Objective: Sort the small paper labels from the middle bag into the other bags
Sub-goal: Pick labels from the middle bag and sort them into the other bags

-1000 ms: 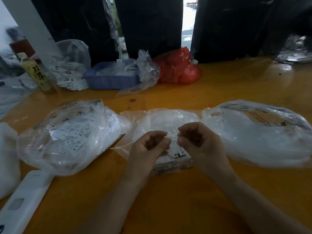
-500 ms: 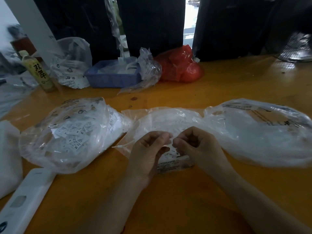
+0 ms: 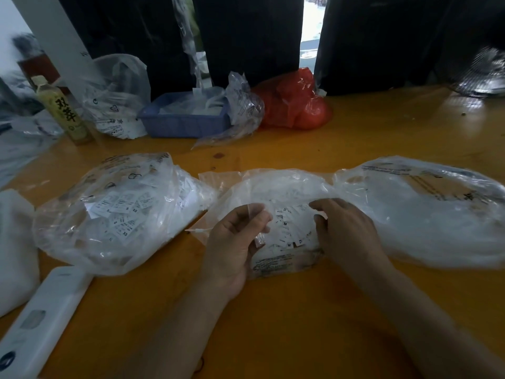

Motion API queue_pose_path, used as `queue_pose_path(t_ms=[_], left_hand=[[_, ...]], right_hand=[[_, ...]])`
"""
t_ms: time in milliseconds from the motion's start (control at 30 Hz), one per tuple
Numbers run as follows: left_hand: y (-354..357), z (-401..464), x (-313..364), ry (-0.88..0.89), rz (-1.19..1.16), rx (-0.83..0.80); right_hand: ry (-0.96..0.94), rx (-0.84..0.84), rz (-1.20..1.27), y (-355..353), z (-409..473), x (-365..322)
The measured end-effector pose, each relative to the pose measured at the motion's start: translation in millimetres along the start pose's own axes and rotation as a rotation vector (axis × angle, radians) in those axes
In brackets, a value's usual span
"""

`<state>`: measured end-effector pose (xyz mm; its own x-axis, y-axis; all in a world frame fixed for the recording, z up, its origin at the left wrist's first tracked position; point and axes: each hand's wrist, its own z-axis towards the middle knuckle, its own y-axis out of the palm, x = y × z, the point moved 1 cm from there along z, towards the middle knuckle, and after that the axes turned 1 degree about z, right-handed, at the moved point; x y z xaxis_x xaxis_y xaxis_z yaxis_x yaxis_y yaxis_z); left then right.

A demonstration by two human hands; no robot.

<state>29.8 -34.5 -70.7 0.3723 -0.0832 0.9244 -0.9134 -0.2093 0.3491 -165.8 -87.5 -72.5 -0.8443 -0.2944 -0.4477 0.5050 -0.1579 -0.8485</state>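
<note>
Three clear plastic bags lie in a row on the orange table. The middle bag is open toward me and holds loose white paper labels marked M, XL and XS. My left hand is at its left edge, palm up, fingers curled, pinching a small pale label. My right hand reaches into the bag from the right, its bent fingertips at the label pile with nothing visibly held. The left bag is full of labels marked S and XS. The right bag holds a pale heap.
A white flat device lies at the front left beside a white bundle. At the back stand a tea bottle, a blue tray, a crumpled clear bag and a red bag. A fan sits far right.
My two hands were pinched together over the middle bag. They have parted: the left drew back to the left with the small piece, and the right moved to the label pile.
</note>
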Motion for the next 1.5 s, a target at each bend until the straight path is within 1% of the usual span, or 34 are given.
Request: queue_pose_path(t_ms=[200,267,367,467,533,600,733,800,833,1000,1200,1300,1500], left_hand=[[1,1,-4,-0.025,0.031,-0.001],[1,0,-4,-0.012,0.048,-0.005],[1,-1,-3,0.011,0.085,-0.011],[0,-1,-1,0.021,0.085,-0.035],[1,-2,0,0.003,0.068,-0.058],[1,-3,1,-0.011,0.059,-0.07],[1,-5,1,0.01,0.069,-0.061],[2,-4,0,0.009,0.027,-0.066],[2,-4,0,0.007,0.007,-0.072],[2,-3,-4,0.011,-0.025,-0.107],[3,-4,-9,0.098,0.107,-0.151],[3,-4,-9,0.12,0.162,-0.177],[3,-7,-9,0.157,0.309,-0.202]], right_hand=[[-0.028,-0.194,-0.24,6,-1,-4],[-0.036,-0.209,-0.263,5,-1,-7],[-0.066,-0.142,-0.182,2,-2,-10],[-0.032,-0.036,0.044,-3,-2,-10],[0.069,0.046,0.259,-8,-2,-8],[0.163,0.087,0.509,-13,-2,-4],[0.306,0.066,1.042,-17,0,1],[0.34,0.051,1.207,-16,1,3],[0.342,0.044,1.234,-15,1,4],[0.25,0.026,1.248,-16,0,4],[0.134,0.03,1.236,-22,-3,0],[0.066,0.024,1.167,-27,-5,-6],[-0.059,0.002,0.95,-29,-11,-16]])
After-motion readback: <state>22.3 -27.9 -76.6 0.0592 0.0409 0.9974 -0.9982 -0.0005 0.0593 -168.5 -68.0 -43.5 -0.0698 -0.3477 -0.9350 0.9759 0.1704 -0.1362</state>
